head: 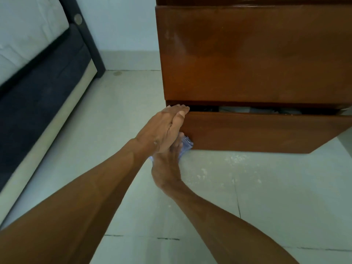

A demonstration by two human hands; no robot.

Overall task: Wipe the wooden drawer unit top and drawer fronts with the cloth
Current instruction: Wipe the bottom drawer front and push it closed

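Observation:
The wooden drawer unit [255, 54] fills the upper right, glossy reddish brown. Its bottom drawer [266, 132] is pulled out a little, with a dark gap above its front. My left hand [165, 126] lies flat with straight fingers against the left end of that drawer, fingertips at its top corner. Beneath it, my right hand [167, 164] presses a pale blue cloth [186, 144] against the lower left corner of the drawer front. Most of the cloth is hidden by the hands.
A bed with a dark frame [43, 88] and white mattress [24, 35] runs along the left. Pale floor tiles [266, 197] spread between bed and drawer unit. A light wall [122, 21] stands behind.

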